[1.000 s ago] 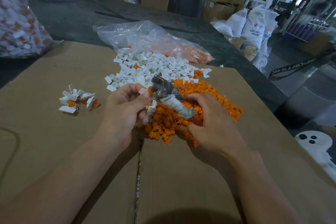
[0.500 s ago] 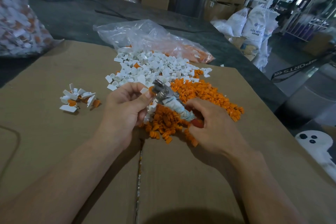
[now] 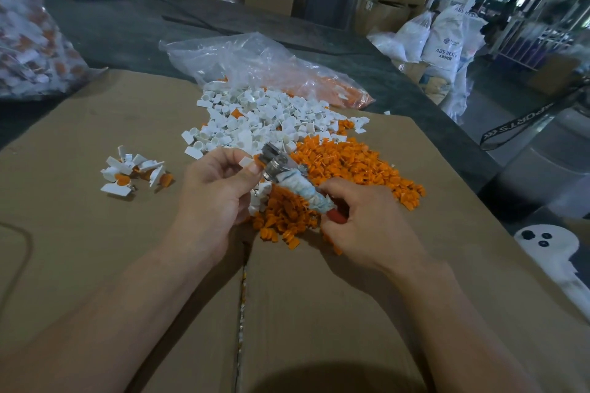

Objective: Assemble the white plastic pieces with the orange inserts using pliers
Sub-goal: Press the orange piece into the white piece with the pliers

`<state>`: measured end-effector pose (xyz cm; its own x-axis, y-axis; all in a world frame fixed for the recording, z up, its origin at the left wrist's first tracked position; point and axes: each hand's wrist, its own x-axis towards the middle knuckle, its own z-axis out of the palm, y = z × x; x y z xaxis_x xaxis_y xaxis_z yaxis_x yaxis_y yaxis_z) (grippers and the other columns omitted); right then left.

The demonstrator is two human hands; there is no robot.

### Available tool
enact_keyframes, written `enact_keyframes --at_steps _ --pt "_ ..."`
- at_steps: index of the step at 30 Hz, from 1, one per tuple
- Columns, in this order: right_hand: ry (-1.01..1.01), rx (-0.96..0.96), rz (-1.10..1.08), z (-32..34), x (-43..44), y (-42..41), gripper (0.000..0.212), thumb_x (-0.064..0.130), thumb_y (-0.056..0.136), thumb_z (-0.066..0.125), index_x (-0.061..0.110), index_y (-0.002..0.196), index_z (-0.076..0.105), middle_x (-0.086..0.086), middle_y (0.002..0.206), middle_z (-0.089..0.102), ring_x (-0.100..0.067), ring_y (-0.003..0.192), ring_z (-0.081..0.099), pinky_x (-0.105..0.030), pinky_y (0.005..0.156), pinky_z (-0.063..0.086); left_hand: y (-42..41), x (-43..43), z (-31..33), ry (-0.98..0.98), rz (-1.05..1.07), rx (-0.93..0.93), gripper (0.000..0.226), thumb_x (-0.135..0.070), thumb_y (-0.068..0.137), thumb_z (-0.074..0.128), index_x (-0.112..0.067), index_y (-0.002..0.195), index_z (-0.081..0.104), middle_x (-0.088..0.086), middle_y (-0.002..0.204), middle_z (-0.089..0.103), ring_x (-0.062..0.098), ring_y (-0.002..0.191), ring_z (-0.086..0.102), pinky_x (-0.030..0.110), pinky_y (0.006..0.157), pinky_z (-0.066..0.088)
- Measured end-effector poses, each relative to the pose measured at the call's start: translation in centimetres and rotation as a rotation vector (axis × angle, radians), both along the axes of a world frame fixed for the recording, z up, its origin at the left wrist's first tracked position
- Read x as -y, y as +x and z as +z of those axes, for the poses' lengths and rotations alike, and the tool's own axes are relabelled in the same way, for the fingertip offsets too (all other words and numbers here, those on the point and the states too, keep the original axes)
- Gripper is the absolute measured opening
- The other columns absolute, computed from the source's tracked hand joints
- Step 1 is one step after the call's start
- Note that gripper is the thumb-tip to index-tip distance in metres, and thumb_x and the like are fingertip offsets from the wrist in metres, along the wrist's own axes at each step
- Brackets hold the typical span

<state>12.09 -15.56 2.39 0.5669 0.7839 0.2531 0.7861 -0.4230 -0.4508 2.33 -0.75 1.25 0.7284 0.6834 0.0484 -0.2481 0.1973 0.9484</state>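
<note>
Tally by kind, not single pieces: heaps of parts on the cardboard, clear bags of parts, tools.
Heaps on the cardboard: 3 (white pieces, orange inserts, small mixed heap)
Clear bags: 2 (bag behind the heaps, bag at far left)
Pliers: 1
Total: 6

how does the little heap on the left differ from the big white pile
The little heap holds a handful of pieces, the big white pile very many. The little heap has orange mixed in; the big white pile is nearly all white. The little heap lies alone; the big white pile borders the orange pile. Both rest on the cardboard.
</note>
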Motion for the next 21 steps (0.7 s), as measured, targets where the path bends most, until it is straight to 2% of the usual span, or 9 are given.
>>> enact_keyframes --at_steps 7,15,19,21 --pt "-0.032 -0.003 -0.016 0.3 -0.1 -0.2 0.013 0.012 0.079 0.057 0.014 0.089 0.064 0.0 0.07 0.062 -0.015 0.062 0.054 -0.036 0.055 0.047 0.0 0.1 0.1 -0.004 0.012 -0.033 0.024 0.001 0.088 0.051 -0.012 0.069 0.049 -0.008 0.035 0.033 0.002 0.031 0.021 0.011 0.033 0.019" --pt "0.003 0.047 -0.014 0.0 -0.2 -0.2 0.012 0.012 0.078 0.057 0.012 0.087 0.065 0.0 0.065 0.059 -0.015 0.058 0.052 -0.035 0.052 0.043 0.0 -0.1 0.0 -0.016 0.027 -0.027 0.023 0.001 0.087 0.052 -0.012 0.069 0.05 -0.009 0.036 0.034 0.003 0.03 0.021 0.01 0.034 0.019" --pt "0.04 0.076 -0.008 -0.5 -0.3 0.2 0.016 0.019 0.076 0.06 0.018 0.092 0.064 0.007 0.073 0.059 -0.008 0.064 0.05 -0.025 0.054 0.038 -0.2 -0.7 0.1 0.055 0.088 -0.01 0.02 -0.003 0.082 0.062 -0.018 0.071 0.055 -0.008 0.044 0.046 0.003 0.031 0.027 0.013 0.035 0.019" --pt "0.041 0.13 -0.066 -0.7 -0.2 1.1 0.024 0.024 0.076 0.065 0.023 0.099 0.062 0.013 0.08 0.054 -0.004 0.07 0.046 -0.015 0.058 0.033 -0.4 -1.5 0.1 0.207 0.206 -0.041 0.023 -0.013 0.074 0.071 -0.032 0.075 0.058 -0.006 0.056 0.05 0.001 0.035 0.035 0.017 0.038 0.028"
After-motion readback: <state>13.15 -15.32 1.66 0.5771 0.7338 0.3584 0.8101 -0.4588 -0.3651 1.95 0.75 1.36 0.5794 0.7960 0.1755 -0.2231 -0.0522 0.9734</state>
